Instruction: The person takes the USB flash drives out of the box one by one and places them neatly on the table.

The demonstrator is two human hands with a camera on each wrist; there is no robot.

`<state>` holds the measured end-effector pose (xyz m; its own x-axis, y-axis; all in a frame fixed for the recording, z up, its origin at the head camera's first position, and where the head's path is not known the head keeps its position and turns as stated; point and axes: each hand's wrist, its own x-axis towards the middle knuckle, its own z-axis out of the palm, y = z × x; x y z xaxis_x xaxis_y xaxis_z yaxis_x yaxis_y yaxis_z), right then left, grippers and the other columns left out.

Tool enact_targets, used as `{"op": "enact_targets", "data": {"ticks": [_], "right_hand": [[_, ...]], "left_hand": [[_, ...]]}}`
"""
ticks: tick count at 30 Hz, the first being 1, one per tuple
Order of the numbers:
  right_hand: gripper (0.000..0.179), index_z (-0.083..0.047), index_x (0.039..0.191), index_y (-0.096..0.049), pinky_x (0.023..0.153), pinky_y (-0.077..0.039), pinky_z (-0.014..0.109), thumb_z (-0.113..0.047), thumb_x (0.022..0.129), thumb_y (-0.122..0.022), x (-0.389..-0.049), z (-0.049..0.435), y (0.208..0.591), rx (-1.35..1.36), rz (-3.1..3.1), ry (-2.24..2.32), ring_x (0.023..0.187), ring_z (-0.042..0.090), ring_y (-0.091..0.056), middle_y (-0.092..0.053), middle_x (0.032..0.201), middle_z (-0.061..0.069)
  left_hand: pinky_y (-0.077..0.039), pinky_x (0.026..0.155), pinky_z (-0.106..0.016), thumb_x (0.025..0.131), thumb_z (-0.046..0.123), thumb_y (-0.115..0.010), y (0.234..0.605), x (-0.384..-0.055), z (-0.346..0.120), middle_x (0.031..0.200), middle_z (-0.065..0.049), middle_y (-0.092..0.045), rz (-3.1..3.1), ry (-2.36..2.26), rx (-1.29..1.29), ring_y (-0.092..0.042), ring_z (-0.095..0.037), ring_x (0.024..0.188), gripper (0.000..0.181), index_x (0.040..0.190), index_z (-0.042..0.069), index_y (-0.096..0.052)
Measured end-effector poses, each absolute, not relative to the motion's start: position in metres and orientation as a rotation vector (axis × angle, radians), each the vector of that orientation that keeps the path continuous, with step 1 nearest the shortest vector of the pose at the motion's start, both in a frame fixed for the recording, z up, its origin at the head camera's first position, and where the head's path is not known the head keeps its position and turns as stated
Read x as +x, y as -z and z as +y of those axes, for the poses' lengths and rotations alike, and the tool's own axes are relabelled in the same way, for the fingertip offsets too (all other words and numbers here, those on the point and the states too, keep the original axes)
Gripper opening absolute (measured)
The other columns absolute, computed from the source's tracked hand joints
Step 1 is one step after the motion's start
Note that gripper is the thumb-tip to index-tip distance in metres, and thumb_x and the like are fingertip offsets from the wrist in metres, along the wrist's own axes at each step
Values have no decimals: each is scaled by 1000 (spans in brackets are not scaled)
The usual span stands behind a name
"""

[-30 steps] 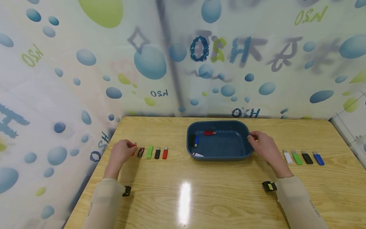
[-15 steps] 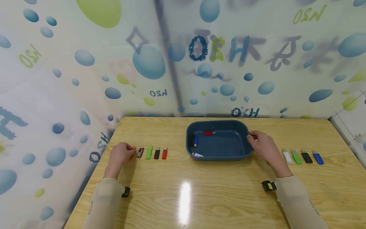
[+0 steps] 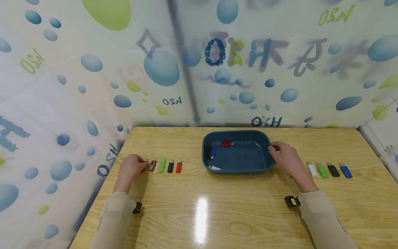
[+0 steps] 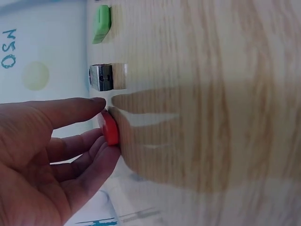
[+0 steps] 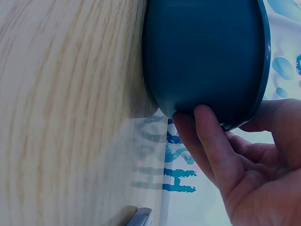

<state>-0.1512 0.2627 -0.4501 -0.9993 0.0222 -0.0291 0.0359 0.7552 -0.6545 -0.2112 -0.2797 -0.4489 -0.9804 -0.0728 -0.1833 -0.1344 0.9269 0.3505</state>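
Pale cream sleeves (image 3: 110,221): both my forearms reach over the light wood-grain table (image 3: 248,211), towards the glossy navy-blue rectangular tray with rounded corners (image 3: 238,172).
Wrist boxes, small and black (image 3: 292,202): one beside each cuff, nearer me than the tray.
Right row: well to the tray's right lie four slim USB sticks, plugs away from me: white (image 3: 312,169), bright green (image 3: 322,170), black (image 3: 333,170) and blue (image 3: 346,171).
Left hand (image 3: 130,170): well left of the tray, thumb and fingers drawn together in a pinch on a small red USB stick (image 4: 111,130); I cannot tell whether that stick touches the table.
Left row: between that hand and the tray, a dark red-and-silver swivel stick (image 3: 152,165), then green (image 3: 162,165), black (image 3: 170,166) and red (image 3: 179,166) ones.
Right hand (image 3: 285,159): at the tray's right end, thumb at the rim and fingertips against the outer wall, gripping it.
Tray's contents: a white-and-red stick (image 3: 215,168) at the front left, blue (image 3: 213,153) and black (image 3: 209,152) ones by the left wall, a red one with a metal plug (image 3: 227,144) towards the back.
Backdrop, pale with blue and green drops (image 3: 199,86): behind the tray.
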Motion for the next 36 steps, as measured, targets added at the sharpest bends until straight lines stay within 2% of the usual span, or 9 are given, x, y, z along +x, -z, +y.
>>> {"op": "enact_targets", "data": {"ticks": [3,8,15,22,31,36], "right_hand": [[48,19,135,-53,87,-55,57,-20,109,-48,-151,263,450,41,2926,1090,103,45,-65,-63,123,35],[48,19,135,-54,88,-54,58,-21,109,-48,-152,263,449,39,2926,1088,104,45,-65,-64,123,35],[47,19,134,-54,87,-55,57,-21,109,-48,-152,263,449,55,2918,1082,102,44,-65,-64,122,35],[47,19,135,-53,84,-57,54,-20,108,-48,-152,263,448,65,2903,1086,95,38,-67,-64,122,34],[48,19,136,-52,81,-58,51,-21,109,-48,-151,262,448,70,2891,1087,93,37,-68,-63,123,35],[48,19,136,-52,80,-58,51,-21,109,-48,-151,262,447,76,2891,1082,92,36,-68,-64,122,35]], "left_hand": [[-50,68,-41,94,25,-73,446,-211,-279,93,-18,-70,2918,-536,-170,-60,-29,78,31,100,-6,-74],[-55,81,-52,96,24,-68,436,-209,-272,111,-29,-69,2972,-547,-139,-65,-39,92,42,117,-12,-67],[-53,87,-56,100,28,-65,412,-207,-244,122,-23,-69,3089,-575,5,-65,-41,107,43,130,-4,-65],[-52,92,-57,101,24,-68,390,-204,-204,124,-22,-68,3196,-747,230,-64,-39,111,37,127,-1,-68],[-56,87,-51,95,17,-76,383,-199,-153,110,-16,-72,3303,-874,610,-69,-33,102,25,114,0,-74],[-57,86,-47,95,17,-76,386,-198,-122,111,-12,-72,3255,-886,756,-70,-30,101,21,112,4,-75]]}}
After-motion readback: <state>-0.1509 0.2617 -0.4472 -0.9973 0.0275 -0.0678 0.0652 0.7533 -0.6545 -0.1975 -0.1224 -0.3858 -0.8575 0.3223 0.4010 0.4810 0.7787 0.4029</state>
